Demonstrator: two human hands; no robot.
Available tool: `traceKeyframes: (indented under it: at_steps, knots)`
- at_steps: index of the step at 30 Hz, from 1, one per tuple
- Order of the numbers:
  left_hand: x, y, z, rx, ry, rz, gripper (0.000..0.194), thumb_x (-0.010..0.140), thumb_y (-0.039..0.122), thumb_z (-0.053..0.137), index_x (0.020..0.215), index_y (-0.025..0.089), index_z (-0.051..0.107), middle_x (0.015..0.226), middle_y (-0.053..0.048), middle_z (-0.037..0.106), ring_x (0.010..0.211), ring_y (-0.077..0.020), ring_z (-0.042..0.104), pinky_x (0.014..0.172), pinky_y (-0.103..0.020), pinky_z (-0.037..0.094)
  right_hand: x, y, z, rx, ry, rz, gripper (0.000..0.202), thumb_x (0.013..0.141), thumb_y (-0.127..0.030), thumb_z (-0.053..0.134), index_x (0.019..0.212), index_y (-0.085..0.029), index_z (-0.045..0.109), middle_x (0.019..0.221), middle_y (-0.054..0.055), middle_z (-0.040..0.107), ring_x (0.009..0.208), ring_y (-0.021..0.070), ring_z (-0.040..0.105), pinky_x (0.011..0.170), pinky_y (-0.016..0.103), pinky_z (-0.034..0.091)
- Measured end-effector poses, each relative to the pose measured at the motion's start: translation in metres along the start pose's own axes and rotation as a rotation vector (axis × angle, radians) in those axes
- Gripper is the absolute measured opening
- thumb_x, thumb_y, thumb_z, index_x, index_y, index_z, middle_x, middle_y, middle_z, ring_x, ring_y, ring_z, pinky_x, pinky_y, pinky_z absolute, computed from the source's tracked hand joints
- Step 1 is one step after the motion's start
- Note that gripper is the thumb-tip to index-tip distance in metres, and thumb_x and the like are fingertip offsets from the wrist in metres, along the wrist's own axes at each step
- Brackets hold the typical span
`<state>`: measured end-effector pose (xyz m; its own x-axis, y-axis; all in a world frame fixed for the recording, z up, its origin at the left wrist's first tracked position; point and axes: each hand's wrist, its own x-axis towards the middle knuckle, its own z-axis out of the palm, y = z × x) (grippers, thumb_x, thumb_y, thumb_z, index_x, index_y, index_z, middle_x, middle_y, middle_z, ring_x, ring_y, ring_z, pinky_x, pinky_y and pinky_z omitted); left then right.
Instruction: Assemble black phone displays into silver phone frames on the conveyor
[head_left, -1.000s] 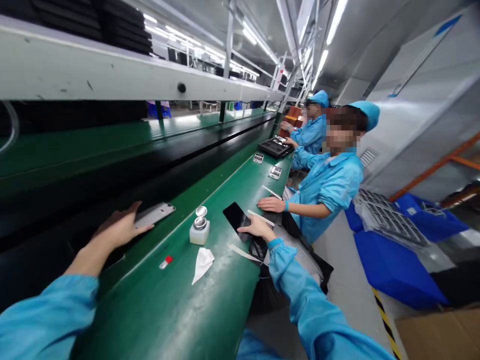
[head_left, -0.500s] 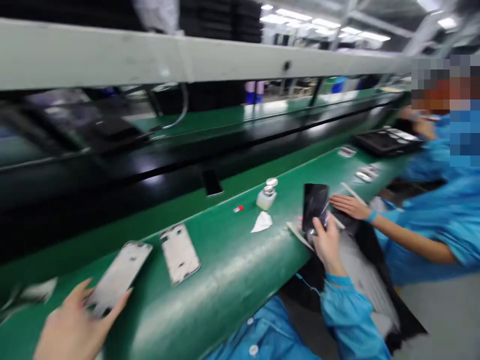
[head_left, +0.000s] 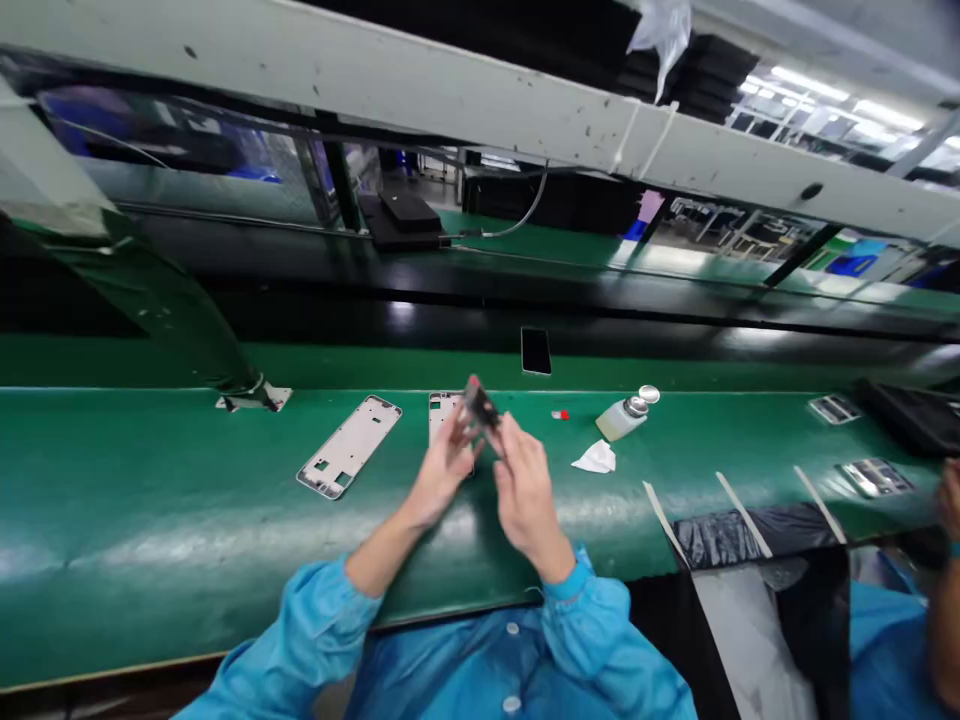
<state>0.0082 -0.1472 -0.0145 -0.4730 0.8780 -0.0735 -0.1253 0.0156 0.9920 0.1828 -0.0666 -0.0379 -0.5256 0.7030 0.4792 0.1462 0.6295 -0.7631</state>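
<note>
Over the middle of the bench, my right hand is closed on the lower right side of a dark phone, tilted steeply. My left hand grips the same phone from the left, its fingers partly behind it. Just behind my hands, a pale phone frame lies mostly covered by them. A second pale phone frame, with square cut-outs, rests slanted on the green mat to the left.
Right of my hands are a small red-and-white piece, a white tissue and a pump bottle with its lid up. Another phone lies further back. A green-wrapped post stands left. A co-worker's hand shows at the right edge.
My right hand has brought the phone from beside the co-worker to the middle. My left hand has let go of the left phone frame and joined it on the phone. The view has swung left.
</note>
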Motion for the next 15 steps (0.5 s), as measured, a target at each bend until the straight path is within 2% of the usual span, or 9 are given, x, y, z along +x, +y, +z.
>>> traceKeyframes:
  at_steps: [2, 4, 6, 8, 10, 13, 15]
  knots:
    - [0.006, -0.011, 0.021, -0.141, 0.020, 0.041, 0.056, 0.108, 0.055, 0.074, 0.152, 0.021, 0.066, 0.155, -0.016, 0.066, 0.138, -0.0344, 0.068, 0.116, -0.059, 0.060, 0.004, -0.005, 0.017, -0.133, -0.127, -0.095, 0.062, 0.110, -0.030, 0.053, 0.172, -0.024, 0.055, 0.175, 0.016, 0.056, 0.155, 0.0396, 0.054, 0.127, 0.067, 0.047]
    - [0.011, -0.018, 0.032, -0.263, 0.062, 0.079, 0.062, 0.110, 0.063, 0.069, 0.153, 0.019, 0.065, 0.150, -0.017, 0.070, 0.131, -0.0330, 0.073, 0.113, -0.058, 0.063, 0.006, -0.007, 0.020, -0.219, -0.195, -0.160, 0.072, 0.107, -0.026, 0.056, 0.178, -0.023, 0.044, 0.176, 0.017, 0.054, 0.157, 0.0399, 0.052, 0.123, 0.066, 0.050]
    - [0.013, -0.025, 0.038, -0.359, 0.085, 0.090, 0.074, 0.108, 0.074, 0.064, 0.156, 0.019, 0.063, 0.143, -0.018, 0.075, 0.129, -0.0336, 0.076, 0.114, -0.058, 0.063, 0.010, -0.011, 0.012, -0.197, -0.157, -0.168, 0.070, 0.108, -0.029, 0.061, 0.176, -0.023, 0.046, 0.170, 0.017, 0.060, 0.156, 0.0373, 0.054, 0.123, 0.062, 0.052]
    - [0.012, -0.034, 0.042, -0.391, 0.087, 0.086, 0.084, 0.101, 0.082, 0.069, 0.154, 0.018, 0.065, 0.136, -0.019, 0.080, 0.132, -0.0368, 0.076, 0.119, -0.057, 0.062, 0.021, -0.019, 0.005, -0.133, -0.074, -0.128, 0.055, 0.110, -0.035, 0.062, 0.164, -0.024, 0.059, 0.162, 0.016, 0.066, 0.152, 0.0339, 0.060, 0.123, 0.058, 0.054]
    - [0.008, -0.043, 0.046, -0.359, 0.075, 0.091, 0.087, 0.093, 0.084, 0.077, 0.149, 0.017, 0.070, 0.136, -0.019, 0.081, 0.141, -0.0406, 0.071, 0.125, -0.058, 0.058, 0.034, -0.029, 0.003, -0.054, -0.021, -0.075, 0.040, 0.112, -0.037, 0.060, 0.148, -0.024, 0.070, 0.158, 0.016, 0.069, 0.148, 0.0319, 0.064, 0.122, 0.055, 0.056]
    - [0.000, -0.055, 0.051, -0.274, 0.074, 0.147, 0.091, 0.093, 0.085, 0.075, 0.157, 0.020, 0.065, 0.153, -0.019, 0.073, 0.159, -0.0413, 0.057, 0.134, -0.059, 0.049, 0.048, -0.043, 0.010, 0.072, 0.011, 0.019, 0.031, 0.110, -0.039, 0.062, 0.133, -0.023, 0.074, 0.150, 0.016, 0.073, 0.138, 0.0300, 0.071, 0.116, 0.051, 0.060]
    - [-0.003, -0.059, 0.052, -0.215, 0.061, 0.200, 0.093, 0.096, 0.084, 0.072, 0.163, 0.021, 0.059, 0.164, -0.019, 0.066, 0.166, -0.0402, 0.049, 0.138, -0.059, 0.044, 0.049, -0.050, 0.014, 0.146, 0.072, 0.098, 0.030, 0.109, -0.041, 0.065, 0.130, -0.022, 0.074, 0.141, 0.015, 0.078, 0.127, 0.0280, 0.075, 0.105, 0.045, 0.064]
